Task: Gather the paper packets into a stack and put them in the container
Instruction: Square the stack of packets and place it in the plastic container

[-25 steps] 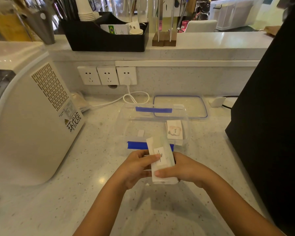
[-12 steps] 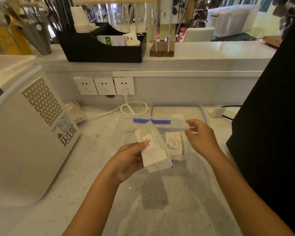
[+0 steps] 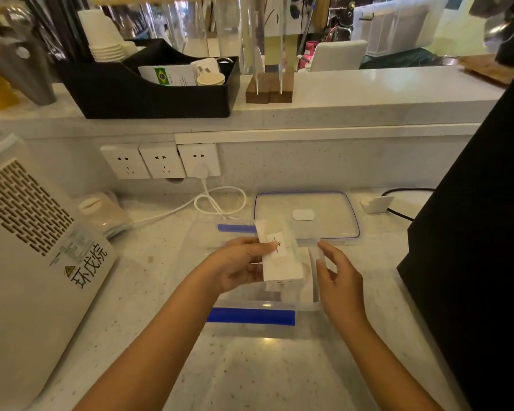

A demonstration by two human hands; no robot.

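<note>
Left hand [image 3: 238, 264] now pinching packets [image 3: 279, 256] over container [image 3: 250, 317], label perhaps "The", right hand [image 3: 339, 277] spread beside.

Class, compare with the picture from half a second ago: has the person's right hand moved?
Yes. The right hand has dropped from the container's far right corner, near the lid, to the container right wall, nearer the person, fingers open, beside the packet stack.

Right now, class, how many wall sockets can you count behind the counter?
3, side by side: left socket, middle socket, right socket with a white plug in it.
</note>
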